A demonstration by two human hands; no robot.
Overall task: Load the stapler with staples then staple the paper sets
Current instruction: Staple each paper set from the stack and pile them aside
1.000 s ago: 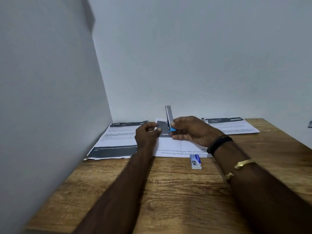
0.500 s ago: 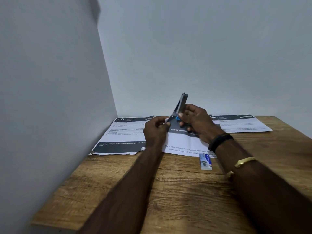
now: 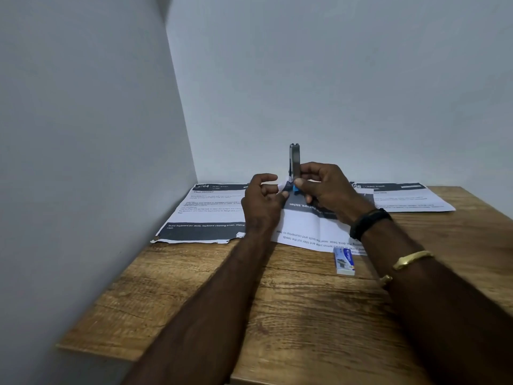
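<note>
stapler (image 3: 294, 161) long axis vertical, pinched in right hand (image 3: 327, 190); left hand (image 3: 261, 201) curled just beside its base (grip on anything unclear); staple box (image 3: 344, 261) nearer right.

My two bare forearms and hands, seen from above. My left hand (image 3: 262, 200) and its arm are bare skin. Just behind my right hand (image 3: 327, 187), a wide matte black wristband (image 3: 370, 222) circles the wrist. Farther down that forearm sits a slim gold-coloured metal bangle (image 3: 410, 257).
</note>
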